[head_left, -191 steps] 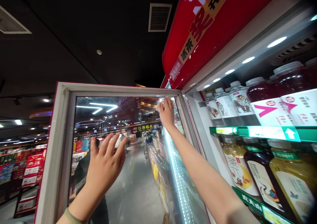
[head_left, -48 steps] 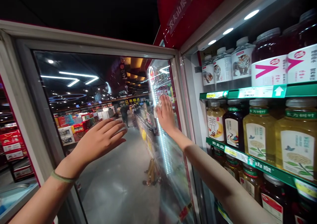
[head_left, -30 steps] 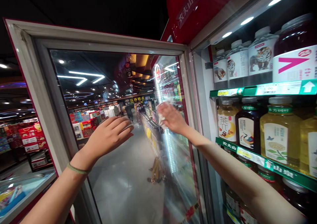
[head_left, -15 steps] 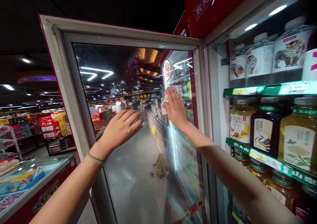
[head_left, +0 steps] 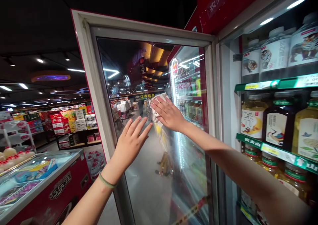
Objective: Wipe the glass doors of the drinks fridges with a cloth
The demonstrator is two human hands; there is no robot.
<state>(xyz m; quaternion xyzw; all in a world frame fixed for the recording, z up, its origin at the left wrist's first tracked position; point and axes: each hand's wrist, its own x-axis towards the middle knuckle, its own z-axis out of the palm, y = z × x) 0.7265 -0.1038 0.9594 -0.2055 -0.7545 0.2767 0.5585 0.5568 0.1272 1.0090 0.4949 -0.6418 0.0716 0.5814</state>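
Note:
My right hand (head_left: 170, 114) presses a crumpled white cloth (head_left: 157, 102) flat against the inside of the glass door (head_left: 149, 172). The cloth shows above and to the left of the fingers. Lower and to the left, my left hand (head_left: 134, 135) has its fingers stretched out and apart, with nothing in it. It is close to the glass; whether the fingertips touch I cannot tell. A green band circles the left wrist. The door stands swung open, its pale frame (head_left: 86, 69) running left of both hands.
Shelves of bottled drinks (head_left: 275, 122) fill the lit fridge on the right. A red-sided chest freezer (head_left: 67, 185) stands at lower left, with white bottles (head_left: 15, 157) behind it. Beyond are stocked store shelves (head_left: 74, 120). Other coolers show through or in the glass.
My right hand has wiped leftward with the cloth across the glass, toward my left hand. The left hand's fingers have spread and point more upward. The view has turned slightly left.

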